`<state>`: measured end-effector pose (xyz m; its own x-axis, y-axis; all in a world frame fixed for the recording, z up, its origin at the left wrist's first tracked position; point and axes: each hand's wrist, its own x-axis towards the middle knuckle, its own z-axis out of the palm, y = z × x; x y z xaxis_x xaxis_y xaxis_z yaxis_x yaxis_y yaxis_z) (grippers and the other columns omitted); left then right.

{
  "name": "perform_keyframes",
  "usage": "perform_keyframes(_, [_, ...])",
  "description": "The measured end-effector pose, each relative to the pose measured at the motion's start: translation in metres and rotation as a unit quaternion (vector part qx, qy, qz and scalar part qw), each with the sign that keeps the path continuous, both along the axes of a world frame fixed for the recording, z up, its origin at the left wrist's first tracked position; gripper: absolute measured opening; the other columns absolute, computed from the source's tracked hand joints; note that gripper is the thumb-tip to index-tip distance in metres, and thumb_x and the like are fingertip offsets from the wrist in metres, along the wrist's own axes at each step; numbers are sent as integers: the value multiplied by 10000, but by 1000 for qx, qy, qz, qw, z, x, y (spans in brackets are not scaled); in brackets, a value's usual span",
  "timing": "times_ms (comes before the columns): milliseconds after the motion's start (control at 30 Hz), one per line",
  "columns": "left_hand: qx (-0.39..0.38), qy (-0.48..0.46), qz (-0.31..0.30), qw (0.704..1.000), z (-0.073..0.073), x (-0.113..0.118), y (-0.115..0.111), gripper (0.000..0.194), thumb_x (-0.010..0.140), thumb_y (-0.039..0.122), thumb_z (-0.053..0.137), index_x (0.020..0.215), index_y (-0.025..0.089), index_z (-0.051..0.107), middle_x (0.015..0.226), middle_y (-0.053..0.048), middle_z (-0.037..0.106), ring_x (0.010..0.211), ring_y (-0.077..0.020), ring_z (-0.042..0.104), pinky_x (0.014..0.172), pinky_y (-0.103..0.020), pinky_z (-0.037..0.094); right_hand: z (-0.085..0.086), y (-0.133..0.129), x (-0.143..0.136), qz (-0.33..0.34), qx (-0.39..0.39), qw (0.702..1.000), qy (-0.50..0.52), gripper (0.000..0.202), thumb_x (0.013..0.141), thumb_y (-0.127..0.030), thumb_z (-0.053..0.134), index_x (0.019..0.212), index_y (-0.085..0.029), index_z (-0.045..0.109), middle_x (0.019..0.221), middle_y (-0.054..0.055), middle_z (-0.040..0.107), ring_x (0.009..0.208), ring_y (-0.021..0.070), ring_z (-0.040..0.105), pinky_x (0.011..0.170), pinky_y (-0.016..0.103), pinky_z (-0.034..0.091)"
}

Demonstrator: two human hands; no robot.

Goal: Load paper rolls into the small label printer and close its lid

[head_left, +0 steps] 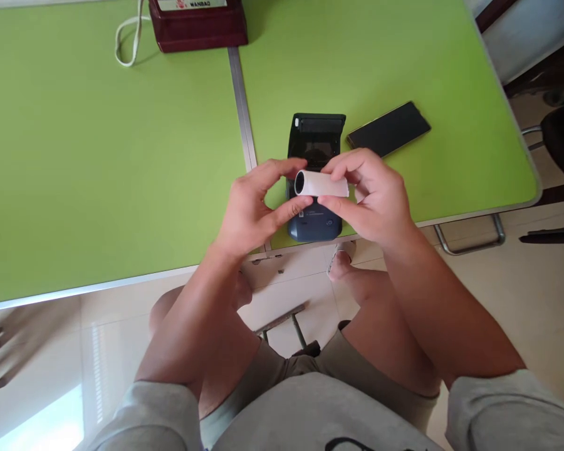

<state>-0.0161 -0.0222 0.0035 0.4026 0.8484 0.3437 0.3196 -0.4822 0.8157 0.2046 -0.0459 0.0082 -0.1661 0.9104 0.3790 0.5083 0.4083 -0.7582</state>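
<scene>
A small white paper roll (326,184) with a dark hollow core is held sideways between my hands, above a dark blue label printer (316,229). The printer stands on the table with its black lid (316,138) raised; the roll and my fingers hide its middle. My left hand (263,207) pinches the roll's left, open end between thumb and fingers. My right hand (369,194) grips the roll from the right, thumb below and fingers on top.
A black phone (389,129) lies on the green table (98,156), right of the printer. At the back is a dark red box-shaped device (200,28) with a white cord (130,44). A metal strip (242,106) crosses the tabletop, left of the printer.
</scene>
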Motion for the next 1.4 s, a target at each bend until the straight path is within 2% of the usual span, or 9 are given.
perform_keyframes(167, [-9,16,62,998,-7,-9,11,620,970,745,563,1332,250,653,1312,-119,747,1229,-273,704,1041,-424,571,7,8,9,-22,62,994,-82,146,884,-276,704,924,-295,565,1065,45,754,994,256,714,800,443,588])
perform_keyframes(367, [-26,26,72,997,-20,-14,20,549,988,691,576,1231,211,689,1241,-114,771,1121,-250,742,982,-405,601,0,14,4,-55,32,974,-215,177,878,-180,733,968,-277,616,1131,47,775,1115,332,714,1000,563,513])
perform_keyframes(700, [-35,-42,85,995,-6,-15,24,489,1011,680,564,1177,242,701,1160,-68,786,1098,-237,750,978,-401,616,-6,19,1,-79,30,975,-205,199,825,-216,805,946,-287,663,1085,20,803,1009,304,740,900,498,559])
perform_keyframes(867, [-54,-32,83,995,-6,-16,30,488,1004,685,574,1137,238,721,1069,-50,795,1061,-233,752,950,-378,609,-7,22,2,-48,21,975,-218,107,911,-169,691,873,-266,669,948,7,783,874,238,719,870,452,532])
perform_keyframes(967, [-72,-32,88,993,-5,-16,29,569,972,741,583,1147,218,722,1086,-67,800,1058,-226,752,936,-362,607,0,17,2,-32,49,975,-212,136,941,-159,645,848,-252,681,949,20,765,910,234,706,887,449,516])
perform_keyframes(1067, [-87,-35,93,991,-7,-17,29,646,954,790,562,1215,217,707,1212,-85,791,1192,-250,729,1025,-383,583,5,2,1,-17,106,974,-202,178,947,-162,634,796,-245,681,905,22,731,866,210,671,808,398,510])
perform_keyframes(1200, [-165,-50,78,982,-16,-9,32,722,963,810,522,1414,253,608,1573,-83,609,1496,-291,542,1234,-457,452,-2,-17,-1,9,169,967,-188,247,922,-93,616,718,-229,654,706,-16,620,648,132,533,610,299,409])
perform_keyframes(1333, [-231,-96,33,968,-33,7,40,767,1063,753,247,1642,253,301,1771,-68,310,1637,-276,322,1270,-513,401,-12,-24,-2,11,147,977,-151,237,926,-91,609,728,-214,650,654,-36,574,605,106,454,586,270,370])
perform_keyframes(1400, [-228,-93,-12,969,-40,11,44,786,1036,788,196,1661,313,229,1790,-37,260,1657,-284,264,1283,-515,376,-15,-23,-2,19,138,981,-135,241,939,-102,590,733,-210,652,659,-32,575,621,105,461,603,263,374])
